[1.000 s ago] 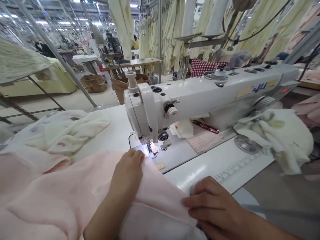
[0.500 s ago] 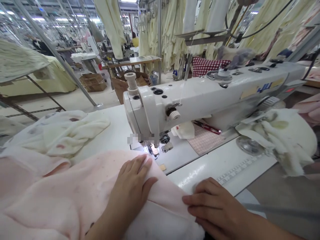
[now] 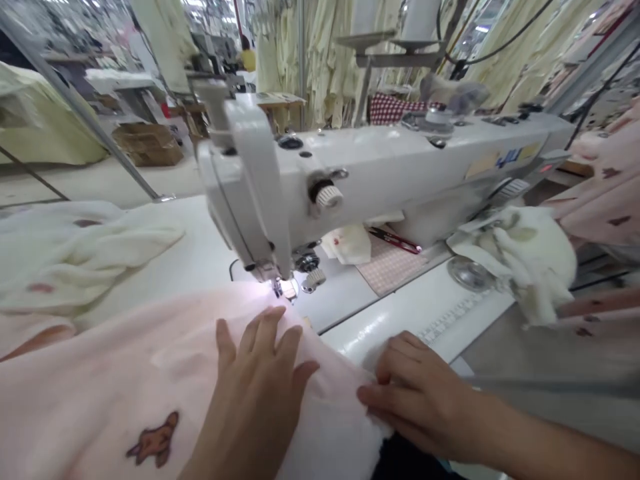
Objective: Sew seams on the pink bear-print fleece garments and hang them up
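Note:
A pale pink fleece fabric (image 3: 125,373) with a brown bear print lies across the table in front of a white sewing machine (image 3: 380,173). My left hand (image 3: 260,380) lies flat on the fabric, fingers spread, pointing toward the presser foot (image 3: 280,288). The fabric's far edge lies at the lit needle area. My right hand (image 3: 415,393) has its fingers curled and pinches the fabric's right edge against the table.
Cream fleece pieces (image 3: 75,253) are heaped at the left. A white bundle (image 3: 530,260) sits at the machine's right end. A small cloth scrap (image 3: 347,243) and red-handled tool (image 3: 395,240) lie under the machine arm. Garments hang behind.
My left hand has flattened and spread on the fabric, sliding it toward the needle. A bear print on the fabric has come into view. The camera has moved closer to the machine.

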Motion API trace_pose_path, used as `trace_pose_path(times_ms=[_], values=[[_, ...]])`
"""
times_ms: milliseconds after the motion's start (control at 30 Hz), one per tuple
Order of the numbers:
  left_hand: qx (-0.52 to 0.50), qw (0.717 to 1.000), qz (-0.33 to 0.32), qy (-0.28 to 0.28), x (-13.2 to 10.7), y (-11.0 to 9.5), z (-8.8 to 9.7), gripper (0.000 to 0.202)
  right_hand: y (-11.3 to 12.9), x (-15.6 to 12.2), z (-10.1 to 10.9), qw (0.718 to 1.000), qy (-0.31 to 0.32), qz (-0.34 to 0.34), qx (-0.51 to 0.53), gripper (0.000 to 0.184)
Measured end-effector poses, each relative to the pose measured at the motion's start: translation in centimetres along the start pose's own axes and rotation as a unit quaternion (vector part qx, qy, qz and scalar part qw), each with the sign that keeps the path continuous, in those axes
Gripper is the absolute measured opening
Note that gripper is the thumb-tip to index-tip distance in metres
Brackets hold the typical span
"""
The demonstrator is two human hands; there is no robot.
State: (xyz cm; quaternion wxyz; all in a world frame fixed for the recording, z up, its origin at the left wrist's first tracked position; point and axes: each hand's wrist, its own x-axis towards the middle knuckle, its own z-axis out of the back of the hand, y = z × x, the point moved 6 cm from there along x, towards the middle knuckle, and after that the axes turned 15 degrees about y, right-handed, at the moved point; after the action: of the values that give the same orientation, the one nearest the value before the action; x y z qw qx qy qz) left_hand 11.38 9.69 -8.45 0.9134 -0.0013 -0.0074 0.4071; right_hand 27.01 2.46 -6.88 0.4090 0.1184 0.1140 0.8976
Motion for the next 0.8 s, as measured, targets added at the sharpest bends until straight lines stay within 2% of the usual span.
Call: trace_pose_path(times_ms=[133,367,533,633,800], values=[[-0.002,1.0,-0.016,-0.008,-1.6,-1.7,-0.7,0.038,-0.2,-0.1,-0.5,0.998,0.041,0.016,-0.043,0.017],[-0.004,1.0,-0.017,-0.016,-1.6,-1.4,-1.5,0.045,-0.5,-0.4,-0.4,0.996,0.025,0.039,-0.082,0.015],[-0.007,1.0,-0.025,-0.012,-1.8,-1.2,-1.8,0.05,-0.7,-0.4,-0.2,0.994,0.06,0.041,-0.083,0.018],[-0.014,1.0,-0.025,-0.01,-1.4,0.4,-1.9,0.055,-0.6,0.7,-0.1,0.991,0.092,0.061,-0.08,0.019],[-0.036,0.998,-0.055,-0.008,0.9,5.6,-1.4,0.054,-0.3,4.0,-0.8,0.97,0.106,0.167,-0.142,0.022]])
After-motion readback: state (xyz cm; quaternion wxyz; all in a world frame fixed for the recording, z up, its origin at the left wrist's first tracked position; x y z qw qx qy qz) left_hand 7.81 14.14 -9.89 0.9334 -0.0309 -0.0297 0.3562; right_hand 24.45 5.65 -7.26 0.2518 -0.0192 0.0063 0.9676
